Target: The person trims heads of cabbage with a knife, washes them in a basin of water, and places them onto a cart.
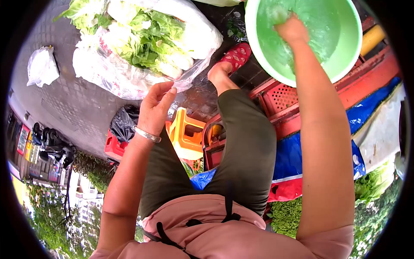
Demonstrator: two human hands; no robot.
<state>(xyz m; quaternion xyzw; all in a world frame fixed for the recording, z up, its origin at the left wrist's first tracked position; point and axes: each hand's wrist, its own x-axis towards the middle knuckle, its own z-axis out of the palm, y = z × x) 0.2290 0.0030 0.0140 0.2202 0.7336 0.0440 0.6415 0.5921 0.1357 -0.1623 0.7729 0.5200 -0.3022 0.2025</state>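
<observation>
My right hand [294, 31] is down in the water of a light green basin [357, 41]. The water is stirred up around it, and a pale blur shows beside the fingers; I cannot make out whether it is foam or something held. At the edge of a clear plastic bag [114, 82], my left hand [156, 105] has its thumb and forefinger pinched together on the plastic. Leafy pale-green cabbages [151, 41] lie heaped in that bag. A silver bracelet [147, 134] circles the left wrist.
Beside the basin runs a red crate [282, 97] with holes, with blue sheeting [289, 157] near it. A yellow-orange stool [186, 134] stands near my knees. A black bag [125, 123] sits in a red container. A white plastic bag [42, 67] lies on the wet paving.
</observation>
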